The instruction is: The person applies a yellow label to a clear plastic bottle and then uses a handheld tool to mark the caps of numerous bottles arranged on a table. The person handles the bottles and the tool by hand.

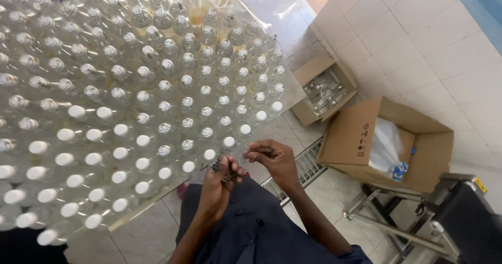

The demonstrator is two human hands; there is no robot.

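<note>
While the left hand [218, 183] is cupped shut around a bunch of small dark caps [222, 170], the right hand [274, 159] pinches something tiny just beside it, right of dozens of clear bottles [157, 96]. Two cardboard boxes [361, 138] sit far right.

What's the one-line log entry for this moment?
left hand: holds small dark pieces | right hand: pinched fingers, contents unclear | clear bottles: some white-capped, some uncapped

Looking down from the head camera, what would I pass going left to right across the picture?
Big tray of clear bottles → left hand holding small dark pieces → right hand → small open box of bottles → large cardboard box with a plastic liner → dark machine on a metal stand.
</note>
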